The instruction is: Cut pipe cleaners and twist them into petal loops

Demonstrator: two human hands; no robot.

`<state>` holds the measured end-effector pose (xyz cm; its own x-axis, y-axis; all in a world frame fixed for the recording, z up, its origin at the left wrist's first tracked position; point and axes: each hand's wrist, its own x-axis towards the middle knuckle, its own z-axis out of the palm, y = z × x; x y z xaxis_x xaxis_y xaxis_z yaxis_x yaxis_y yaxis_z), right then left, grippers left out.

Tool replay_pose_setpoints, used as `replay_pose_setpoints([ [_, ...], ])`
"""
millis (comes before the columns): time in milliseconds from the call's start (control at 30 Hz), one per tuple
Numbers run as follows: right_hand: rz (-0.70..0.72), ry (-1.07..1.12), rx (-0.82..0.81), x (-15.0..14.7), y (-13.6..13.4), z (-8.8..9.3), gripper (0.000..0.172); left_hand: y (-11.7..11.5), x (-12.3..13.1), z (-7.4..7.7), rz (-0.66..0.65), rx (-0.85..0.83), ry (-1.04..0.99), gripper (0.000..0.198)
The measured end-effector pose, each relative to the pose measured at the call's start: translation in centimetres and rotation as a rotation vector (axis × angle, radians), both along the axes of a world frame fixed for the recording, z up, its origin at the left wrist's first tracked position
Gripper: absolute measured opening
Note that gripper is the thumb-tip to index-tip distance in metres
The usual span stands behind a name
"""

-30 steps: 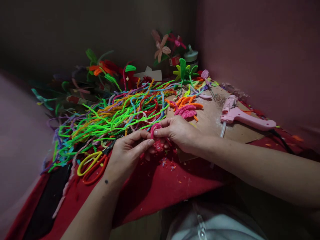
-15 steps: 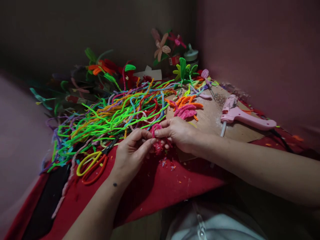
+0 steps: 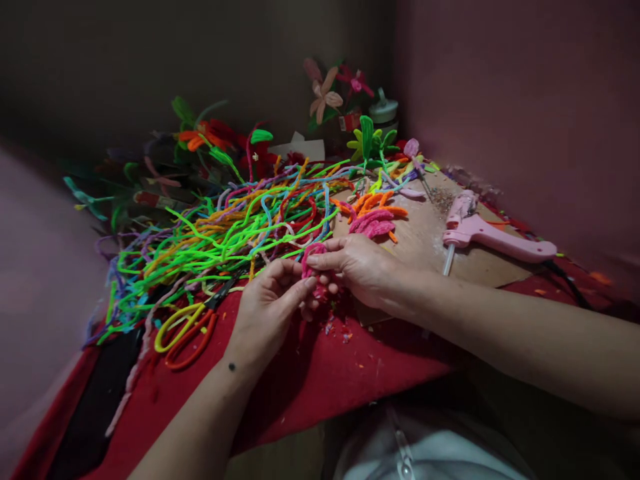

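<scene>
Between my two hands is a pink pipe cleaner [image 3: 312,252] bent into a small loop. My left hand [image 3: 267,300] pinches its near-left side between thumb and fingers. From the right, my right hand [image 3: 363,267] grips the loop's other side with thumb and forefinger, the remaining fingers curled beneath. Parts of the pipe cleaner are hidden by the fingers. Just beyond my right hand lies a bunch of pink pipe-cleaner petals [image 3: 373,223], with orange petals [image 3: 380,202] against it.
Loose coloured pipe cleaners [image 3: 230,233] cover the table's left and middle. Scissors [image 3: 190,337] with yellow and red handles lie near my left wrist. A pink glue gun [image 3: 493,237] rests on cardboard [image 3: 420,230] at right. Finished flowers [image 3: 325,97] stand behind. Scraps dot the red cloth [image 3: 320,393].
The fingers have shifted slightly around the pink loop, which now shows a little rounder and more open. Both hands stay in about the same place.
</scene>
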<state>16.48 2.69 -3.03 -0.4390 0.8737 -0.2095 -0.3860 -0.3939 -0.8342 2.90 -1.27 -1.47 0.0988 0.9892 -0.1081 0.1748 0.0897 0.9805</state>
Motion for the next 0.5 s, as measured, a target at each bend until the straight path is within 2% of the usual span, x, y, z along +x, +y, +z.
replay_pose_setpoints([
  [100,-0.023,-0.005,-0.022,0.0,-0.1,0.1,0.019,0.1,-0.1,0.0,-0.044,-0.042,0.059,0.014],
  [200,-0.004,-0.004,-0.047,-0.1,-0.1,0.3,0.021,0.3,-0.4,-0.1,-0.121,-0.142,0.016,0.014],
  [333,0.024,0.004,-0.057,-0.1,0.0,0.2,0.02,0.7,-1.1,0.0,-0.131,-0.162,-0.003,0.013],
  [500,0.016,0.006,-0.009,0.0,0.2,0.3,0.019,0.9,-1.8,0.5,-0.26,-0.264,-0.18,0.014],
])
